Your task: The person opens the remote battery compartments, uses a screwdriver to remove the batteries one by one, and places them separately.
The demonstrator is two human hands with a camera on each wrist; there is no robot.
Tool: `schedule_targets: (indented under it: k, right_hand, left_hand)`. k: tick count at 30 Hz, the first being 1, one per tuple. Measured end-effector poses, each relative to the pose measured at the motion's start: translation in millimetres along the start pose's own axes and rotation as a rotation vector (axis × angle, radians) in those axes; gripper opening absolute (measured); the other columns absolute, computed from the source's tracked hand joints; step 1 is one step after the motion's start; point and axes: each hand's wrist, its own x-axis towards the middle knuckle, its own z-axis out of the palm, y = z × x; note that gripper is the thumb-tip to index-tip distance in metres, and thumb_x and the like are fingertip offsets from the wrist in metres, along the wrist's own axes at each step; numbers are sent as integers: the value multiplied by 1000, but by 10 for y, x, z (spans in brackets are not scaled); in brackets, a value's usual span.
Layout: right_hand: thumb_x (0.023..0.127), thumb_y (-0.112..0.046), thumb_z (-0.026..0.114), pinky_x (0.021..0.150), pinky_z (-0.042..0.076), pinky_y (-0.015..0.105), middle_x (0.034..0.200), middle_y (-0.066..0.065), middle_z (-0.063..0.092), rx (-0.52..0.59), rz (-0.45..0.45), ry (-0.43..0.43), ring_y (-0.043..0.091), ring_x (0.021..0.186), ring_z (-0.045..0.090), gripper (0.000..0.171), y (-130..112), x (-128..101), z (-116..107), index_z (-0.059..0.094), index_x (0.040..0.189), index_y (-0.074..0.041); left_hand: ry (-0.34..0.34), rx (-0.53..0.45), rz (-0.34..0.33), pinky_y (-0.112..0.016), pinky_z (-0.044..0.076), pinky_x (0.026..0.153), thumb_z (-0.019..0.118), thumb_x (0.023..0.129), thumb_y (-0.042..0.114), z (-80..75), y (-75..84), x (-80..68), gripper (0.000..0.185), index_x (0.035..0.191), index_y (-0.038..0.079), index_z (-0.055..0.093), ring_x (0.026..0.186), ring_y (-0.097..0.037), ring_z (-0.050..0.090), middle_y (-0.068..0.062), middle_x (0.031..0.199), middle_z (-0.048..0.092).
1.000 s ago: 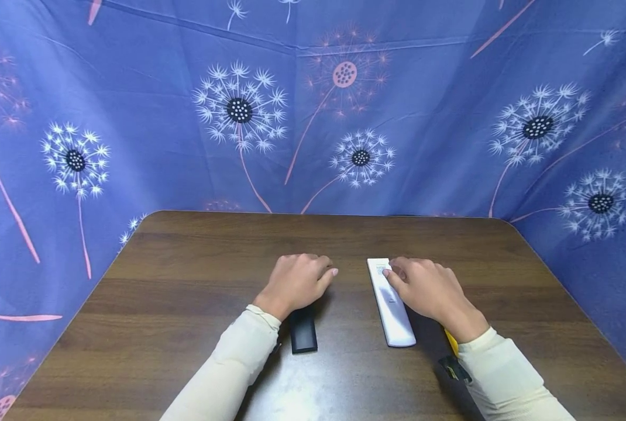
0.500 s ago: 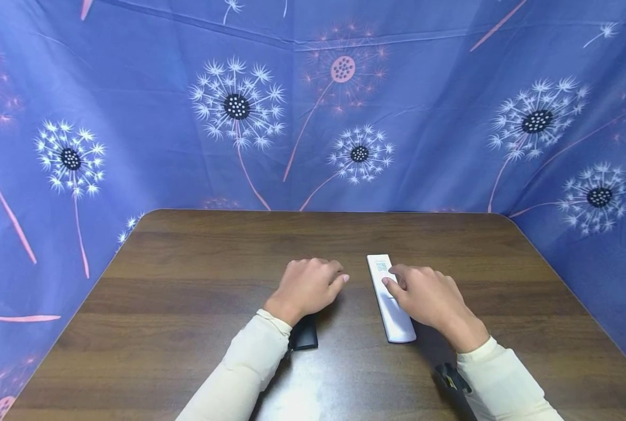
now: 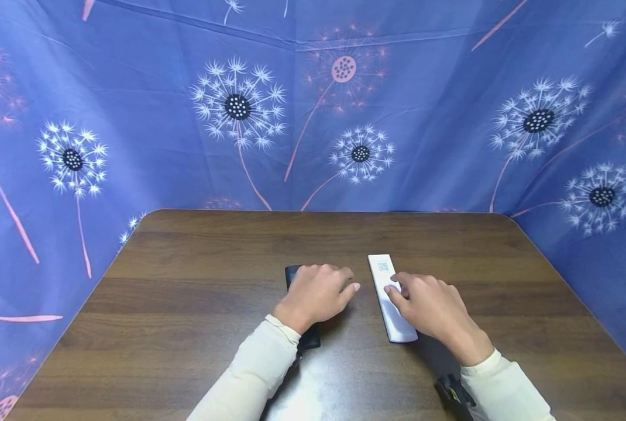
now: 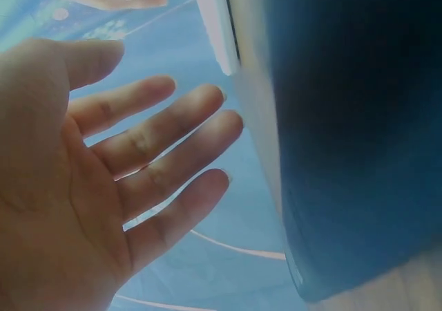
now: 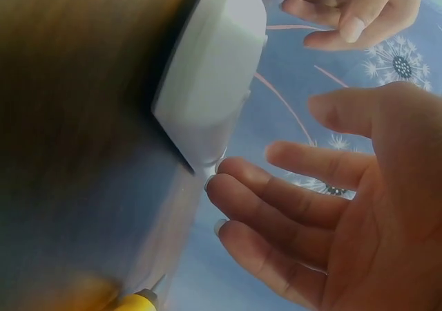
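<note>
My left hand (image 3: 318, 297) hovers over a long black flat object (image 3: 310, 338), which shows past both sides of it. In the left wrist view its fingers (image 4: 166, 142) are spread and loosely straight, holding nothing, with the dark object (image 4: 359, 152) beside them. To the right lies a long white bar with a rounded near end and a small printed code, like a remote control (image 3: 392, 321). My right hand (image 3: 433, 307) is over its right edge with relaxed fingers (image 5: 276, 207). Those fingertips come close to the white bar (image 5: 214, 69); whether they touch cannot be told.
A yellow-handled screwdriver (image 5: 138, 301) with a metal tip lies under the right wrist, hidden in the head view. A dark device (image 3: 454, 390) hangs by the right cuff. The brown wooden table (image 3: 213, 245) ends at a blue dandelion-print cloth (image 3: 160, 117).
My left hand has shifted right, baring the far end of the black object. My right hand has drawn slightly nearer along the white bar. The yellow handle has gone from the head view.
</note>
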Motion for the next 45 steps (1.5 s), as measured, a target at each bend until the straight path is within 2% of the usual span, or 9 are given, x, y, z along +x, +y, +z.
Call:
schedule_targets:
  k: [6, 13, 15, 21, 28, 33, 36, 41, 45]
  right_hand:
    - [97, -35, 64, 48, 45, 43, 84, -1, 71, -3, 19, 3, 22, 67, 66, 32, -29, -47, -4, 71, 115, -10]
    - [95, -35, 65, 50, 47, 49, 100, 13, 73, -13, 53, -3, 33, 72, 68, 33, -39, -102, 9, 71, 116, -9]
    - [96, -35, 65, 50, 46, 48, 100, 14, 73, -12, 67, -22, 32, 71, 67, 34, -35, -117, 19, 71, 116, -9]
    - [94, -36, 68, 49, 45, 45, 102, 15, 72, -3, 113, -112, 26, 69, 64, 38, -51, -152, 52, 69, 120, -9]
    - [90, -40, 73, 55, 50, 51, 106, 17, 71, -32, 114, -166, 34, 81, 68, 48, -75, -175, 55, 66, 123, -7]
    - [85, -45, 76, 50, 48, 49, 101, 15, 71, -41, 103, -124, 34, 72, 67, 53, -84, -194, 81, 67, 123, -10]
    - [84, -46, 78, 48, 46, 47, 94, 12, 69, -55, 95, -108, 33, 67, 64, 54, -91, -196, 91, 65, 123, -11]
    - [81, -51, 76, 44, 42, 45, 83, 9, 63, -58, 114, -90, 27, 60, 58, 55, -131, -209, 105, 65, 119, -13]
    - [80, -52, 75, 44, 42, 45, 82, 8, 62, -64, 121, -83, 27, 60, 57, 57, -137, -213, 133, 64, 119, -12]
  left_hand:
    - [-12, 6, 17, -39, 53, 59, 55, 101, 44, -2, 96, -15, 30, 109, 22, 74, 78, -17, 70, 6, 87, 72]
    - [-41, -14, 29, -35, 49, 55, 57, 101, 43, 6, 183, -34, 29, 104, 20, 74, 73, -16, 67, 7, 78, 68]
    - [-47, -12, 30, -36, 49, 55, 57, 101, 43, 5, 204, -39, 29, 101, 20, 74, 72, -16, 67, 7, 76, 67]
    - [-67, -2, 40, -37, 50, 55, 55, 102, 45, -12, 266, -63, 34, 109, 19, 75, 73, -17, 67, 6, 83, 70]
    - [-65, -7, 26, -36, 48, 54, 55, 101, 45, -5, 345, -42, 32, 106, 20, 74, 69, -16, 65, 7, 77, 67]
    - [-14, 1, 18, -34, 43, 49, 58, 100, 42, 31, 387, 6, 27, 87, 21, 69, 58, -14, 58, 8, 64, 56]
    - [17, -6, 11, -35, 42, 48, 60, 98, 41, 46, 420, 39, 26, 84, 21, 67, 58, -14, 58, 8, 63, 56]
    - [6, -12, -3, -34, 41, 47, 59, 99, 40, 75, 464, 64, 29, 77, 21, 61, 55, -12, 55, 8, 61, 54]
    - [24, 0, -12, -34, 39, 45, 58, 99, 40, 93, 493, 77, 31, 75, 21, 59, 52, -13, 52, 8, 59, 52]
